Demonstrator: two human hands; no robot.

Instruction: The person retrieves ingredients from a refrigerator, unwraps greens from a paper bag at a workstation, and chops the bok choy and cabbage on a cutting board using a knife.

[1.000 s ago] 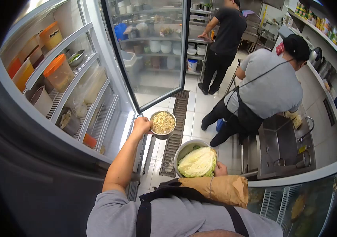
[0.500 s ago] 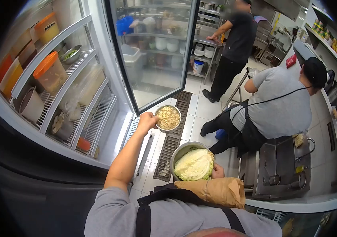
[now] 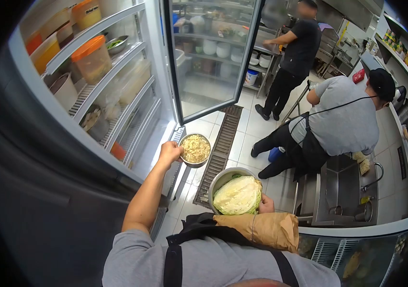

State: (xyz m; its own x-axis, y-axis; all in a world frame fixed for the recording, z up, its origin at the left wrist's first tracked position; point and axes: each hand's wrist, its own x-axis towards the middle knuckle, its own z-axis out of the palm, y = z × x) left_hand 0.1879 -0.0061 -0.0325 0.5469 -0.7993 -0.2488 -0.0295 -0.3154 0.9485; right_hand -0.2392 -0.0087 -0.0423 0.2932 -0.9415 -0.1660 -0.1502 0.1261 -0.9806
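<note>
My left hand (image 3: 170, 152) grips the rim of a round metal bowl (image 3: 195, 149) filled with pale, shredded or chopped food whose kind I cannot make out. It is held out level, just beyond the open fridge's edge. Close to my body, my right hand (image 3: 266, 204) is closed on the right side of a larger metal pot (image 3: 217, 184); its fingers are partly hidden. A halved cabbage (image 3: 237, 196) sits in that pot, cut face up. A brown paper package (image 3: 264, 228) is tucked between the pot and my chest.
To the left, fridge shelves (image 3: 113, 60) hold an orange-lidded tub (image 3: 90, 57), a metal bowl of greens (image 3: 117, 44) and other containers. The glass door (image 3: 213, 62) stands open ahead. One person (image 3: 335, 117) bends near the sink (image 3: 340, 191); another (image 3: 295, 52) stands at a counter. A drain grate (image 3: 221, 150) crosses the floor.
The view has turned a little, so fridge and door appear farther right. My left hand and its bowl sit slightly left and lower; the right hand still holds the pot.
</note>
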